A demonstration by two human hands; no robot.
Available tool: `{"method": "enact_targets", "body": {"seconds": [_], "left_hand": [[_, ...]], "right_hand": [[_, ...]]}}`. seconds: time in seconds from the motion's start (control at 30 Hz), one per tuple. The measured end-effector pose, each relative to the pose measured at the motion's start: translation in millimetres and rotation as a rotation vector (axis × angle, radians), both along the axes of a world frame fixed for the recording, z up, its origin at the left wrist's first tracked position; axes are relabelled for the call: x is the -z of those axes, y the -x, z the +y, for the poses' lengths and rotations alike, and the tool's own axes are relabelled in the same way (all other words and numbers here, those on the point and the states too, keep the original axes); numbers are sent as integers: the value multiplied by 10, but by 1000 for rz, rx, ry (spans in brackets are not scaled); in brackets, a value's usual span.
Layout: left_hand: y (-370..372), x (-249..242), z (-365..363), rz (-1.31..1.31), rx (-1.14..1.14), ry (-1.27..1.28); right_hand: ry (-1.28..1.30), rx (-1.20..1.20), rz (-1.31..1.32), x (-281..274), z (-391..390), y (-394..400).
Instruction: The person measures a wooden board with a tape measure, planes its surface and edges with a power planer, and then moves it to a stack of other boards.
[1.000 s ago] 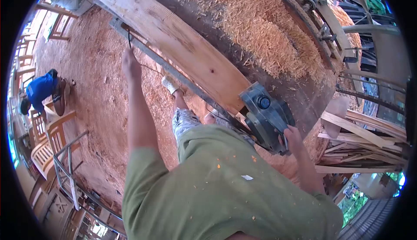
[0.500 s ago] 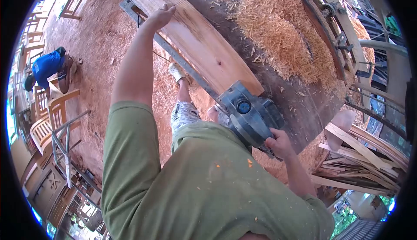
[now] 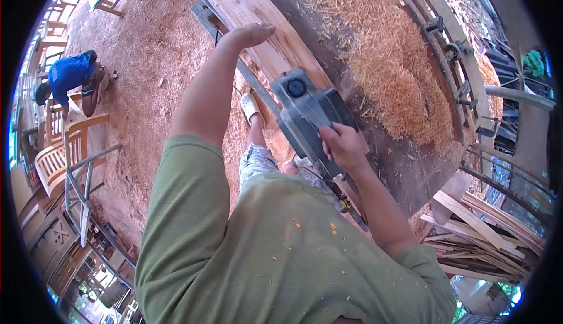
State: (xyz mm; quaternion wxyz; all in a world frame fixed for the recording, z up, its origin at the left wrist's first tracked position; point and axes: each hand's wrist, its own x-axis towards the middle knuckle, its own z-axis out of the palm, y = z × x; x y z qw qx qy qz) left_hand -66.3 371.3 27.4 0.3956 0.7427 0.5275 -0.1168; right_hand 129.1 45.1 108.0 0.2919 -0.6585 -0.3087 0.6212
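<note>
My right hand [image 3: 345, 147] is wrapped round the rear handle of a grey electric hand planer [image 3: 302, 107]. The planer's body rests on a long pale wooden board [image 3: 302, 57], which runs away from me towards the top left. Its sole and blade are hidden beneath it. Ahead of the planer, my left hand [image 3: 255, 34] lies on the board's upper face near the left edge, fingers stretched across the wood and partly hidden from view. Under the board is a dark work table [image 3: 410, 174].
Wood shavings [image 3: 381, 77] are heaped on the table's right. A clamp rack [image 3: 454, 54] stands beyond. Scrap strips [image 3: 475, 224] are stacked at lower right. On the left, a person in blue [image 3: 70, 80] bends near wooden chairs [image 3: 53, 163], with a metal frame [image 3: 82, 189] closer.
The planer, in my right hand, has slid forward along the board, away from its near end. My left hand stays on the board. The view has shifted slightly.
</note>
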Motion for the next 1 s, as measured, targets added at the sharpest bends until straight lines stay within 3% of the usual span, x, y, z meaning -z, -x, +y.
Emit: {"method": "enact_targets", "body": {"seconds": [0.1, 0.17, 0.2, 0.23, 0.27, 0.3, 0.33, 0.37, 0.4, 0.43, 0.47, 0.5, 0.53, 0.63, 0.7, 0.77, 0.83, 0.93, 1.0], "left_hand": [[45, 78, 60, -20, -7, 23], [143, 330, 200, -103, -159, -46], [240, 423, 234, -258, -303, -17], [309, 177, 47, -480, -511, -93], [339, 214, -188, -739, -718, -455], [363, -158, -535, -722, -631, -942], [309, -402, -935, -818, -818, -916], [359, -52, -1296, -605, -553, -1079], [296, -142, -1658, -846, -285, -960], [130, -234, -2022, -1066, -11, -818], [-43, -148, -2353, -1158, 168, -486], [-254, -87, -2601, -1195, 313, -343], [-456, 16, -2727, -1044, 541, -98], [-799, 326, -2773, -956, 545, -129], [-886, 432, -2761, -1018, 274, -346], [-911, 493, -2782, -1000, 245, -270], [-878, 453, -2686, -990, 396, -55], [-839, 386, -2585, -918, 484, -175], [-817, 344, -2542, -950, 495, -87]], "right_hand": [[4, -35, -39, -141, 526, 218], [-19, -60, -51, -190, 815, 317], [-50, -50, -42, -119, 930, 354], [-82, -39, -30, -61, 1052, 391], [-106, -61, -31, -43, 1175, 426], [-92, -50, -32, -31, 1275, 462], [-76, -34, -30, -10, 1386, 498], [-88, -45, -28, 20, 1496, 531], [-87, -39, -21, 53, 1589, 559], [-82, -32, -14, 77, 1667, 590], [-79, -44, -15, 81, 1741, 628], [-82, -37, -14, 69, 1829, 668], [-90, -30, -13, 57, 1942, 711], [-102, 4, 8, 74, 2256, 859], [-115, 5, -16, 83, 2524, 982], [-107, 17, -32, 85, 2781, 1090], [-167, -12, -38, 77, 3087, 1201], [-188, -59, -49, 121, 3533, 1332], [-238, -73, -48, 160, 3860, 1433]]}}
